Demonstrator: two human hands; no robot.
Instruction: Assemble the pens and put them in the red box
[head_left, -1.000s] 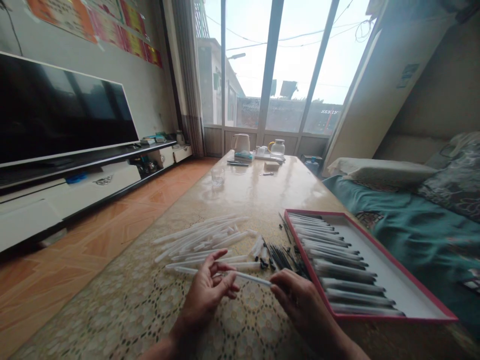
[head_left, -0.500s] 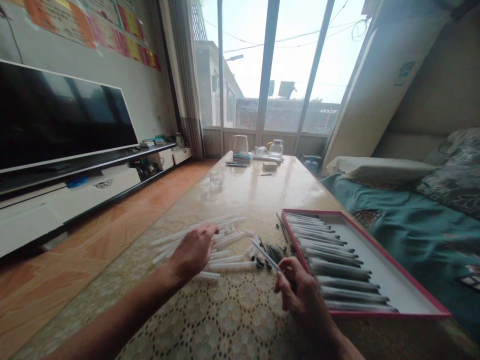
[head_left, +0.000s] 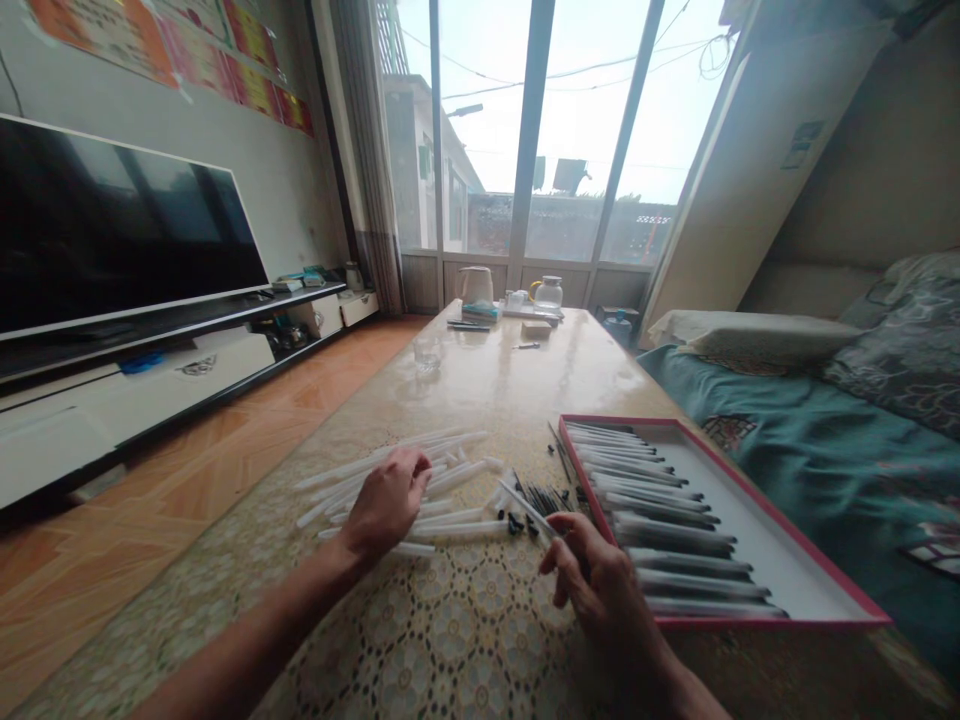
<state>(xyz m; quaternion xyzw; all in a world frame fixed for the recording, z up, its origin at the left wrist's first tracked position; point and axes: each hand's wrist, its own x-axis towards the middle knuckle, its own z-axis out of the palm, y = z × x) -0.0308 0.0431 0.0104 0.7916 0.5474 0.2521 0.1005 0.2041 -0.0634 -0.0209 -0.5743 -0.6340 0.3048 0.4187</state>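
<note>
My right hand (head_left: pixel 592 570) is closed around a slim pale pen barrel (head_left: pixel 525 505), which points up and to the left. My left hand (head_left: pixel 391 495) rests over the pile of white translucent pen barrels (head_left: pixel 457 527), its fingers curled and bent down. What its fingertips hold, if anything, is hidden. Small white pieces (head_left: pixel 491 464) lie just right of that hand. Between the hands are small black pieces (head_left: pixel 516 524) and a cluster of thin dark rods (head_left: pixel 541 497). Beside my right hand, a pink-rimmed box (head_left: pixel 817 545) contains a row of pens (head_left: pixel 667 535) with dark ends.
A clear glass (head_left: pixel 427 355) stands farther up the patterned table (head_left: pixel 450 640). At the far end are a pitcher (head_left: pixel 476 287), a glass pot (head_left: pixel 549 292) and a small box (head_left: pixel 535 329). A teal-covered seat (head_left: pixel 667 375) borders the right side.
The view has shifted slightly. My right hand still holds the pen barrel at about the same angle, and my left hand stays over the pile with little visible movement.
</note>
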